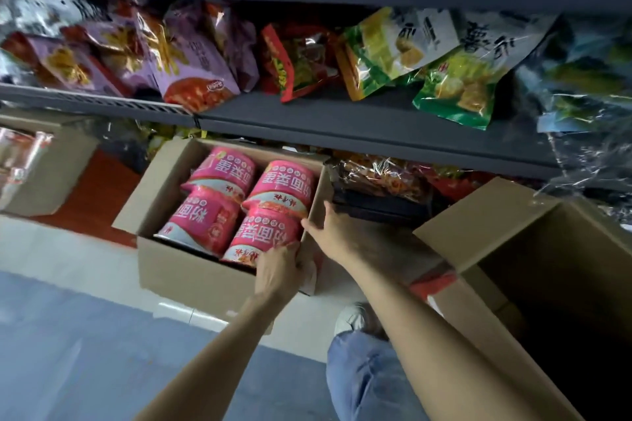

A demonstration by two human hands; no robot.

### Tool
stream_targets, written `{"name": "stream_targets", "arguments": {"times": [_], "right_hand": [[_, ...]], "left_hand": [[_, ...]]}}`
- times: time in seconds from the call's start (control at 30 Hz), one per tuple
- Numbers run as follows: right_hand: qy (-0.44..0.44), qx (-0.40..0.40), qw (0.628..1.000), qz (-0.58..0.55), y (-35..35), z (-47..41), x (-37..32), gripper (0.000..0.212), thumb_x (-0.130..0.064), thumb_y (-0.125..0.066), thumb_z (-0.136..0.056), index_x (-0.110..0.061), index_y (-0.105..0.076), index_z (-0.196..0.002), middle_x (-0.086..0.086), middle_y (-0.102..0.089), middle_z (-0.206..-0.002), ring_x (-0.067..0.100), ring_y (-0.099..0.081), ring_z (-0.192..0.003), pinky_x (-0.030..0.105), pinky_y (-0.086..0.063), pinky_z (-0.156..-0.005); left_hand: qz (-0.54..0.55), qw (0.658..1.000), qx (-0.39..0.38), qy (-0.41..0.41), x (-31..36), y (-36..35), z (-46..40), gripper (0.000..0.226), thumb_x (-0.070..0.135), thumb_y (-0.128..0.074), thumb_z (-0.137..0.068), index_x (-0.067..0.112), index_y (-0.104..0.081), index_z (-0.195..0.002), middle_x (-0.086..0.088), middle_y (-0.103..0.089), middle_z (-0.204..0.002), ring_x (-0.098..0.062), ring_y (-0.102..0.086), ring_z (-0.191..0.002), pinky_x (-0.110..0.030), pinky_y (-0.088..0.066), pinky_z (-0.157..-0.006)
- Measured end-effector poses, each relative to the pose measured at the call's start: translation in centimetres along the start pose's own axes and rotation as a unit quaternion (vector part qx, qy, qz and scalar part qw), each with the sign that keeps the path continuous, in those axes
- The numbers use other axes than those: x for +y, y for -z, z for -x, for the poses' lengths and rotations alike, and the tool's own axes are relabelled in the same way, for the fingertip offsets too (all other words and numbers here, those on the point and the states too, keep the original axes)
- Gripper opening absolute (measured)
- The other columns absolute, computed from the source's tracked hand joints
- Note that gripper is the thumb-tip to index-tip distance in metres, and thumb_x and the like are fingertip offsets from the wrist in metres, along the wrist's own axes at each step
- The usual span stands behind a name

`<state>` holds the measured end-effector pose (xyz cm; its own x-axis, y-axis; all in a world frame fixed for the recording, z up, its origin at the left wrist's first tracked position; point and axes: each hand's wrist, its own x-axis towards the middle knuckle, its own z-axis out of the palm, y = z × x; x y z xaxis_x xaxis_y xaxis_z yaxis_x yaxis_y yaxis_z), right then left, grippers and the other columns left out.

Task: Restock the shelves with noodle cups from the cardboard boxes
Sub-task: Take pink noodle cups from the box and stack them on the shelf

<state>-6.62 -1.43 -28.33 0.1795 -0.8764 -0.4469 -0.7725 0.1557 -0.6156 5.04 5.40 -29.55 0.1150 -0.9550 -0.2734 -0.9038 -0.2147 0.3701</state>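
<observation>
Four pink cups (pixel 239 205) are still sitting boxed (pixel 178 270); left hand (pixel 277 270) is gripping the 5 o'clock cup, right hand (pixel 330 227) is gripping the box wall.

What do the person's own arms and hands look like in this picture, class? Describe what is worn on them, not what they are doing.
Both forearms are bare as far as the picture shows: no sleeves reach into view. The left hand and the right hand wear no gloves, and no watch, bracelet or ring can be seen. Lower down, blue jeans and a light-coloured shoe show.
</observation>
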Motion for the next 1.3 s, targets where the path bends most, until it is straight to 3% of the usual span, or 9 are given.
{"name": "stream_targets", "arguments": {"times": [0.13, 0.27, 0.57, 0.8, 0.9, 1.0, 1.07, 1.13, 1.3], "right_hand": [[-0.039, 0.003, 0.999, -0.038, -0.5, -2.0, 0.3, 0.069, -0.042, -0.057, -0.091, -0.009, -0.027, -0.144, 0.018, -0.055, -0.129, 0.034, -0.056, -0.114, 0.041, -0.049, -0.091], [-0.041, 0.001, 0.999, 0.012, 0.6, -1.4, 1.2, 0.049, -0.029, -0.052, -0.095, -0.005, -0.035, -0.135, 0.018, -0.058, -0.123, 0.034, -0.061, -0.106, 0.039, -0.052, -0.085], [-0.097, 0.040, 0.991, 0.078, 5.1, 2.3, 6.6, 0.045, -0.017, -0.050, -0.096, 0.004, -0.035, -0.132, 0.020, -0.056, -0.128, 0.038, -0.055, -0.116, 0.040, -0.045, -0.091], [-0.148, 0.085, 0.966, 0.192, 9.3, 4.7, 11.7, 0.035, -0.004, -0.046, -0.095, 0.003, -0.041, -0.129, 0.020, -0.058, -0.124, 0.036, -0.058, -0.113, 0.040, -0.048, -0.086], [-0.103, 0.109, 0.956, 0.253, 10.5, 5.8, 12.6, 0.048, -0.008, -0.053, -0.094, -0.002, -0.034, -0.138, 0.019, -0.044, -0.130, 0.034, -0.054, -0.112, 0.037, -0.049, -0.084], [0.039, 0.102, 0.944, 0.313, 11.1, 5.4, 13.1, 0.073, -0.022, -0.066, -0.087, -0.016, -0.024, -0.146, 0.019, -0.021, -0.146, 0.036, -0.031, -0.130, 0.043, -0.037, -0.105], [0.129, 0.056, 0.944, 0.298, 11.6, 4.3, 12.6, 0.081, -0.027, -0.069, -0.084, -0.024, -0.022, -0.149, 0.014, -0.007, -0.155, 0.036, -0.011, -0.142, 0.054, -0.022, -0.115], [0.147, -0.017, 0.951, 0.270, 11.8, 2.4, 11.3, 0.086, -0.032, -0.070, -0.083, -0.033, -0.017, -0.150, 0.008, 0.001, -0.158, 0.032, 0.000, -0.145, 0.060, -0.014, -0.115], [0.077, -0.125, 0.942, 0.300, 12.2, -1.8, 9.2, 0.104, -0.035, -0.078, -0.073, -0.041, -0.008, -0.149, 0.009, -0.010, -0.153, 0.032, -0.010, -0.141, 0.049, -0.030, -0.109]], "left_hand": [[0.031, 0.997, 0.052, -0.037, 1.1, -1.1, -0.4, 0.009, 0.012, -0.062, -0.079, 0.006, -0.068, -0.081, -0.011, -0.067, -0.074, -0.032, -0.059, -0.062, -0.032, -0.041, -0.053], [0.038, 0.997, 0.047, -0.049, 3.0, -2.0, 0.0, 0.011, 0.012, -0.061, -0.081, 0.006, -0.066, -0.074, -0.010, -0.067, -0.069, -0.030, -0.058, -0.058, -0.031, -0.040, -0.052], [0.025, 0.984, -0.129, -0.123, 10.2, -3.6, 2.0, 0.021, 0.023, -0.059, -0.086, 0.011, -0.062, -0.103, -0.011, -0.069, -0.099, -0.031, -0.063, -0.088, -0.033, -0.048, -0.074], [0.066, 0.969, -0.134, -0.199, 13.0, -2.9, 1.7, 0.024, 0.029, -0.058, -0.089, 0.024, -0.069, -0.111, -0.002, -0.065, -0.117, -0.019, -0.058, -0.109, -0.031, -0.045, -0.093], [0.075, 0.976, -0.030, -0.201, 10.4, -0.8, 0.7, 0.028, 0.025, -0.061, -0.086, 0.022, -0.067, -0.114, -0.003, -0.066, -0.116, -0.022, -0.058, -0.108, -0.036, -0.048, -0.093], [0.031, 0.983, 0.059, -0.171, 6.1, 0.4, -1.3, 0.042, 0.024, -0.063, -0.080, 0.018, -0.061, -0.122, -0.009, -0.061, -0.124, -0.032, -0.052, -0.113, -0.042, -0.043, -0.097], [-0.006, 0.994, 0.028, -0.101, 4.1, 0.9, -2.6, 0.062, 0.026, -0.070, -0.080, 0.021, -0.046, -0.137, -0.012, -0.046, -0.138, -0.035, -0.041, -0.123, -0.044, -0.038, -0.100], [-0.010, 0.999, -0.012, -0.045, 2.5, 1.1, -4.3, 0.077, 0.032, -0.072, -0.079, 0.022, -0.032, -0.144, -0.014, -0.032, -0.146, -0.035, -0.035, -0.129, -0.047, -0.037, -0.101], [-0.045, 0.992, -0.099, -0.066, 1.9, 1.6, -8.2, 0.095, 0.047, -0.073, -0.075, 0.031, -0.016, -0.149, -0.011, -0.017, -0.154, -0.035, -0.026, -0.137, -0.048, -0.034, -0.106]]}}
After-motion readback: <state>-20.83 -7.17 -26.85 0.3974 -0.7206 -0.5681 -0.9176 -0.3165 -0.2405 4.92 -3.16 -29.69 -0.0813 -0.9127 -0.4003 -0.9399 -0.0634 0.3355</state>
